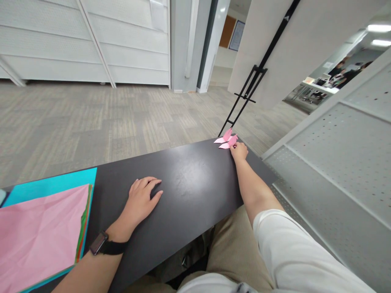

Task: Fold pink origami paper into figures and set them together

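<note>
Head camera view: The left hand (pixel 143 197) rests palm down on the dark table (pixel 183 191). Its fingers are spread slightly, with the thumb apart, and hold nothing. A black watch (pixel 99 242) is fitted at its wrist.

The folded pink paper (pixel 232 141) is located at 2 o'clock from the left hand, at the far right corner of the table; whether it is one piece or two cannot be told. The right hand (pixel 240 151) is at its 4 o'clock side, thumb and index finger clamped on the near edge, other fingers curled.

At 8 o'clock from the left hand, flat pink paper (pixel 42 236) lies over green and orange sheets and a larger blue sheet (pixel 58 181). A black stand (pixel 244 96) is at 1 o'clock from the folded pink paper, beyond the table.
</note>
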The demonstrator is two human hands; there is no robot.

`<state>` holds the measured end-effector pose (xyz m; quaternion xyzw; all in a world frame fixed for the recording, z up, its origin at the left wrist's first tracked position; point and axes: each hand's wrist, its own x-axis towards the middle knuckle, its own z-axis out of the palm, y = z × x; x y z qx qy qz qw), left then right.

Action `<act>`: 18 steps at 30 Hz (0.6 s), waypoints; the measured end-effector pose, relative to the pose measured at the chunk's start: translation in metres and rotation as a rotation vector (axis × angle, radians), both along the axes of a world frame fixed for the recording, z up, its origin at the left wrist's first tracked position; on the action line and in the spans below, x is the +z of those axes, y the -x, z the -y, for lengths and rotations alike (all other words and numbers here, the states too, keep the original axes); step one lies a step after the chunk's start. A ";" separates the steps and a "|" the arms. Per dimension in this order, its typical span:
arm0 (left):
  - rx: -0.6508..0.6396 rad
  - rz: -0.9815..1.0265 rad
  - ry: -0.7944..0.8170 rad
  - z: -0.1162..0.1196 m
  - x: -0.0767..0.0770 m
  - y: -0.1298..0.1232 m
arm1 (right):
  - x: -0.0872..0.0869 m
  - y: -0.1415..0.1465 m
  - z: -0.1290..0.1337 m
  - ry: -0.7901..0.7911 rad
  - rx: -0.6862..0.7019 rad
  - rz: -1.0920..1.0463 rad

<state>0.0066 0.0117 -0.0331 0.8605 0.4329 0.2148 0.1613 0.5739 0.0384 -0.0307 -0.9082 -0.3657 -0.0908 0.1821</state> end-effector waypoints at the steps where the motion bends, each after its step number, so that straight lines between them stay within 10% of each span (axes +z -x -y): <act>1: 0.000 0.000 -0.001 0.000 0.000 0.000 | 0.000 0.000 -0.001 0.004 0.003 0.004; 18: -0.020 -0.010 -0.017 0.001 0.002 0.000 | -0.003 0.001 -0.003 0.007 0.058 0.038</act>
